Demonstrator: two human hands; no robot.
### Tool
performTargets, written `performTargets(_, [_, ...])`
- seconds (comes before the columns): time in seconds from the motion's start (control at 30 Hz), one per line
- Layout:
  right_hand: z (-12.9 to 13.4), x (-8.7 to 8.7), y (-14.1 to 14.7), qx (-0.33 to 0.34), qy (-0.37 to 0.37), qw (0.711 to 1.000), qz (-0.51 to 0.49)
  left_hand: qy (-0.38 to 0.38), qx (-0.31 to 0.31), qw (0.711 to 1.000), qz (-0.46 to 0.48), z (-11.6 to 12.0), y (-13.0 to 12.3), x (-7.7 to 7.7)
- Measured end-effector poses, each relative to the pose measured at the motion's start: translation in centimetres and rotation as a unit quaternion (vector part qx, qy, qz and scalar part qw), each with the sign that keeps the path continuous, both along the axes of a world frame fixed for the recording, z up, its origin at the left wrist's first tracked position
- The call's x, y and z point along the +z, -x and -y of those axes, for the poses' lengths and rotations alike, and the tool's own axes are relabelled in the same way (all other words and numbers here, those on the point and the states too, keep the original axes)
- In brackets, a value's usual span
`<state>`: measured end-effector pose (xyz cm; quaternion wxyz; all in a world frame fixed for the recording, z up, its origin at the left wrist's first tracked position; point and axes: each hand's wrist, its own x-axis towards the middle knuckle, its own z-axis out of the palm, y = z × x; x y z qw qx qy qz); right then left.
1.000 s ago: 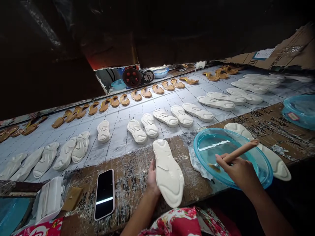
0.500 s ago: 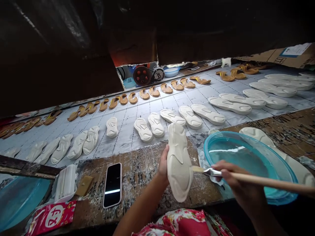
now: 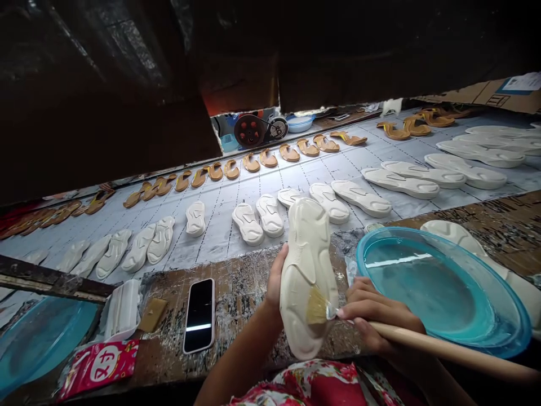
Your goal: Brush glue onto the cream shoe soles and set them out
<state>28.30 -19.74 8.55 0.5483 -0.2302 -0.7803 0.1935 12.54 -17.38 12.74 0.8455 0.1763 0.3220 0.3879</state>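
My left hand (image 3: pixel 276 279) grips a white moulded shoe sole (image 3: pixel 306 276) from its left side, holding it tilted up over the stained wooden bench (image 3: pixel 240 287). My right hand (image 3: pixel 378 316) holds a flat paintbrush (image 3: pixel 439 348) by its long wooden handle. The brush's pale bristles (image 3: pixel 318 307) press against the sole's lower half. To the right of my right hand stands a shallow turquoise plastic basin (image 3: pixel 435 287). Part of another white sole (image 3: pixel 448 232) lies beneath its far rim.
A black phone (image 3: pixel 199 316) lies on the bench, with a tan sponge (image 3: pixel 152 314) and white pad (image 3: pixel 122 310) to its left. Rows of white soles (image 3: pixel 249 224) and tan sandal pieces (image 3: pixel 251 163) cover a pale ruled belt (image 3: pixel 215 211) beyond.
The brush has moved left from the basin to the sole, and its bristles now touch it. My left hand has raised and tilted the sole. The view has shifted slightly.
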Motion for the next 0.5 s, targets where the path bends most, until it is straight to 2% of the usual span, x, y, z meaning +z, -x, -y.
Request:
performTargets(0.1, [0.6,-0.2,-0.7,-0.017,0.004,1.0,0.003,-0.044,0.039,0.997,-0.056,-0.2,0.2,-0.4])
performTargets(0.23, [0.3,1.8,-0.8,-0.039,-0.023,0.999,-0.019,-0.132,0.077,0.978,-0.143,-0.3,0.1,-1.0])
performTargets(0.33, [-0.4,3.3,-0.6,-0.042,-0.063,0.996,0.038,-0.188,0.08,0.961,-0.187,-0.2,0.1,-1.2])
performTargets(0.4, [-0.6,3.8,-0.3,-0.038,-0.081,0.993,0.077,-0.227,0.108,0.94,-0.231,-0.2,0.2,-1.3])
performTargets(0.5, [-0.2,3.9,0.4,-0.033,-0.114,0.987,0.107,-0.22,0.146,0.931,-0.251,-0.2,0.3,-1.4])
